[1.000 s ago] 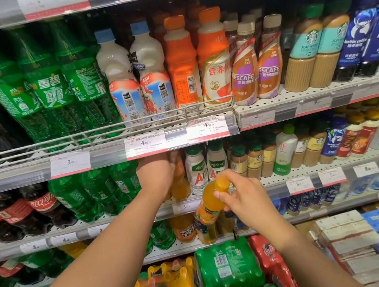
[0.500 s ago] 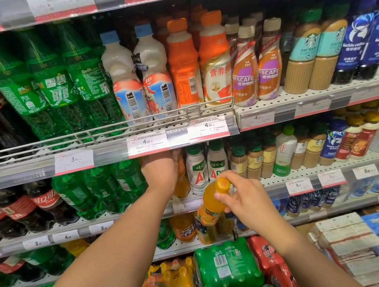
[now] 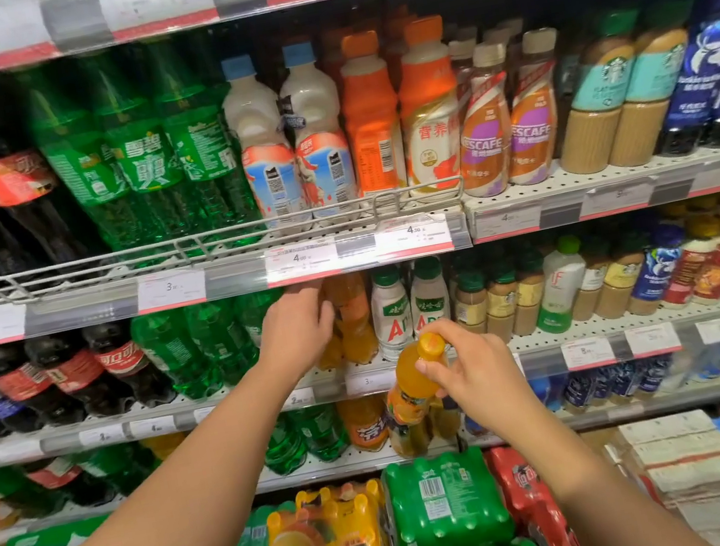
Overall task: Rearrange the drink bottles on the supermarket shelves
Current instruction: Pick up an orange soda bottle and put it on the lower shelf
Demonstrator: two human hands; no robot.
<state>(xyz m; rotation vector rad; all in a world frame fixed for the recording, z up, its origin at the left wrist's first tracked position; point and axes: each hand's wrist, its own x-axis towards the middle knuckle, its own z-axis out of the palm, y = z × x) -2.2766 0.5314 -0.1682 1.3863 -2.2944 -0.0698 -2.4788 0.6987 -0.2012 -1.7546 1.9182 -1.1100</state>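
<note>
My right hand grips an orange drink bottle near its cap, held tilted in front of the lower shelves. My left hand reaches into the middle shelf, fingers against an orange soda bottle that stands between green soda bottles and white green-capped bottles. Whether the left fingers curl round the orange soda bottle is hidden by the back of the hand.
The upper shelf carries cola, green soda, milk drinks and coffee bottles behind a wire rail. Shrink-wrapped multipacks sit at floor level below my arms. Stacked cartons fill the lower right.
My left hand has shifted slightly right on the middle shelf, uncovering more of the orange soda bottle. My right hand and its bottle hold nearly the same place.
</note>
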